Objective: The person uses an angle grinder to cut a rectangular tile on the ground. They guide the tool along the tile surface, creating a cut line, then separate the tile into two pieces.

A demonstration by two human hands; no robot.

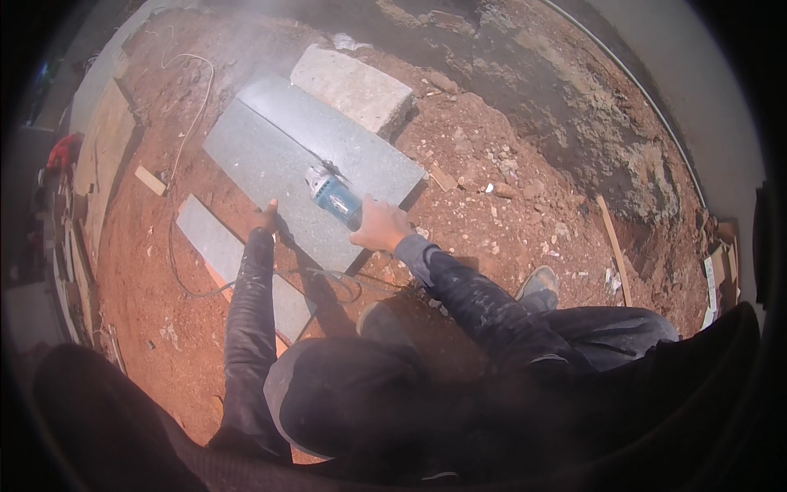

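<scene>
My right hand (382,226) is wrapped around the rear of a teal angle grinder (334,201). The grinder's disc end rests at a large grey stone slab (270,156), on a straight dark line running along the slab. Pale dust hangs over the far end of that line. My left hand (262,218) is at the slab's near left edge, thumb apart from the other fingers, which show only partly. Whether it presses on the edge is unclear. Below it lies a narrow grey stone strip (211,234).
A pale, thick concrete block (352,86) lies against the slab's far side. The power cord (193,123) loops across reddish soil on the left. Rubble and a wooden stick (613,246) are on the right. Boards (102,156) line the left side. My shoe (539,289) is near the rubble.
</scene>
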